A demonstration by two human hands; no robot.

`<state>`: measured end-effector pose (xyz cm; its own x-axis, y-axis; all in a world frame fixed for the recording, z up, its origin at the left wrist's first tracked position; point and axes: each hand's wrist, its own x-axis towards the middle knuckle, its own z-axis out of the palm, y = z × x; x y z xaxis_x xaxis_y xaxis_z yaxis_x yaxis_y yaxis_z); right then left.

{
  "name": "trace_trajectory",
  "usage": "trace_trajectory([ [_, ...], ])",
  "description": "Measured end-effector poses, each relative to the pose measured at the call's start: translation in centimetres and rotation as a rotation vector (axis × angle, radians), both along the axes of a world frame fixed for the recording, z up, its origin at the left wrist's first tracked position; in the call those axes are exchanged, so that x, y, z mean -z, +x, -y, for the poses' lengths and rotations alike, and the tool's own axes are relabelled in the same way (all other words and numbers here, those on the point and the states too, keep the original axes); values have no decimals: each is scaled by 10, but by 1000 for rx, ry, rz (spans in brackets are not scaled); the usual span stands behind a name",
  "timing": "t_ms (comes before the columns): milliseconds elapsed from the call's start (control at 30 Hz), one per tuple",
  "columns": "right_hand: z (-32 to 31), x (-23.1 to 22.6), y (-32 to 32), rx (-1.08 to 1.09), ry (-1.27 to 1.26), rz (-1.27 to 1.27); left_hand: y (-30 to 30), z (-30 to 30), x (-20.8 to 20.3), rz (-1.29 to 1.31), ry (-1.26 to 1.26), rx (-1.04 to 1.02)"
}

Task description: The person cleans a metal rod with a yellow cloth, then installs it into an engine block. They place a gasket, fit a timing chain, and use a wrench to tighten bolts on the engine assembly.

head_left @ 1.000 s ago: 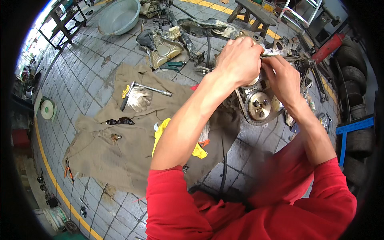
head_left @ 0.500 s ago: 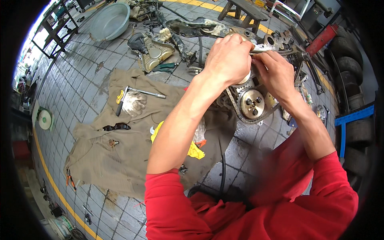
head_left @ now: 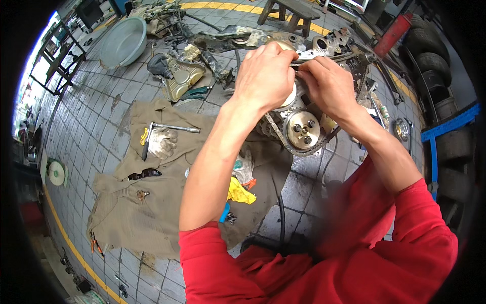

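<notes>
An engine block with a timing chain (head_left: 277, 133) lies ahead of me. A round metal disc (head_left: 296, 136) with three dark bolts sits inside the chain's lower loop. My left hand (head_left: 266, 76) is closed at the upper part of the engine, over a pale round part (head_left: 289, 97). Close beside it, my right hand (head_left: 330, 85) has its thumb and fingers pinched together near a thin metal edge. Whatever lies between the fingertips of either hand is hidden or too small to make out.
A brown cloth (head_left: 167, 213) on the tiled floor bears a ratchet wrench (head_left: 174, 127), work gloves (head_left: 161, 144) and a yellow rag (head_left: 240, 192). Beyond it lie a metal engine cover (head_left: 183, 78) and a grey basin (head_left: 124, 45). A wooden stool (head_left: 289, 15) stands at the back; tyres (head_left: 430, 66) stand right.
The view has shifted, so the engine and both hands appear further left. Both hands stay close together at the engine's upper part, fingers still closed. More of the rag and glove shows beside my left arm.
</notes>
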<state>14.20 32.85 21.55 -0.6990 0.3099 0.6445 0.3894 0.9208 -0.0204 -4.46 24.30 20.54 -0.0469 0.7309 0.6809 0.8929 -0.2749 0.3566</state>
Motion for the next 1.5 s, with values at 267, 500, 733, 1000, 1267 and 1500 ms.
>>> trace_trajectory([
  [267, -4, -4, 3, -40, 26, 50, 0, 3, -3, -65, -48, -29],
  [500, 1, -2, -1, 50, -31, 54, -1, 0, -5, -54, 35, 36],
  [733, -12, -17, 15, -6, -231, 72, -2, 2, -7, -40, -116, 1],
  [1000, -62, -35, 72, 403, -390, 75, 1, 7, -13, 5, -135, 18],
  [1267, -70, -23, 72, 498, -355, 129, 5, 0, -9, 22, -95, 48],
  [1500, -71, -22, 52, 480, -311, 195, -10, 5, -3, -13, -22, 9],
])
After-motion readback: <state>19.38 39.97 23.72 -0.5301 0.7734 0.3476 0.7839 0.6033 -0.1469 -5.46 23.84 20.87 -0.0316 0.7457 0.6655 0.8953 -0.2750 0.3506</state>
